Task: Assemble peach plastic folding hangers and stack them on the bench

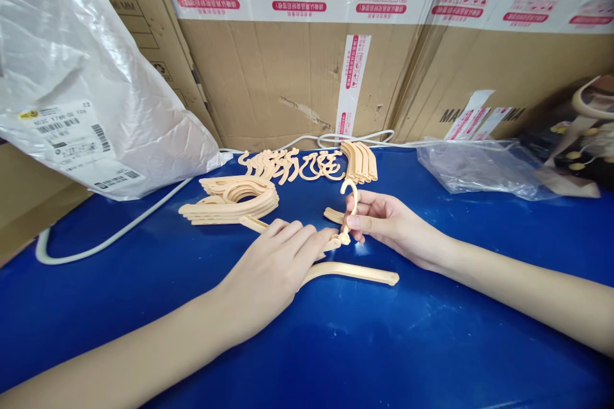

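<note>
Pinched in my right hand point(384, 220) is a beige hanger hook point(352, 204), held upright with its curl at the top. Its lower end touches the end of a hanger arm piece point(330, 245), which my left hand point(275, 268) grips from above; the fingers hide most of that piece. Just below the hands, a curved hanger arm point(355, 270) lies on the blue table, partly behind my left hand. Another short end of an arm piece point(333, 215) shows behind the right fingers. A stack of beige hanger parts point(230, 208) lies left of my hands.
Loose hooks point(288, 163) lie in a row at the back, beside a pile of hanger arms point(359, 161). A white plastic mailing bag point(71, 77) stands at left. Taped cardboard boxes point(278, 70) wall off the back. Clear plastic point(480, 169) and a white cable point(119, 233) lie on the table.
</note>
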